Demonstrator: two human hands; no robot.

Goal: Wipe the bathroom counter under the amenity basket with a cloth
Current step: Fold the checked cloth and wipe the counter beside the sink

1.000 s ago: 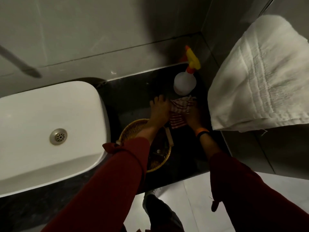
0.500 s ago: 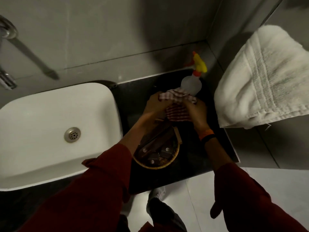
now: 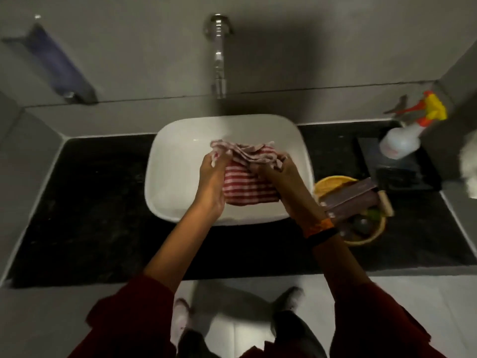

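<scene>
Cloth point(image 3: 246, 177), red-and-white striped, hangs bunched between both hands over the white basin point(image 3: 180, 140), above the bowl rather than on the counter. In the head view, the left hand point(image 3: 213, 182) reaches forward from a dark red sleeve, palm turned inward, its fingers clenched around the cloth's left edge near the top. The right hand point(image 3: 281, 174) mirrors it on the other side, fingers curled tight into the gathered upper folds, an orange and black band on its wrist. The two forearms converge toward the cloth, so the hands sit close together with the fabric pressed between them, and its lower part drapes down between the palms.

The amenity basket point(image 3: 366, 236), woven and yellowish, stands on the black counter point(image 3: 103, 215) just to the right of the basin, holding dark boxes. Beyond it, in the far right corner, a spray bottle point(image 3: 402, 140) with a yellow and orange trigger leans on a dark tray. A chrome tap point(image 3: 218, 55) projects from the wall above the basin.
</scene>
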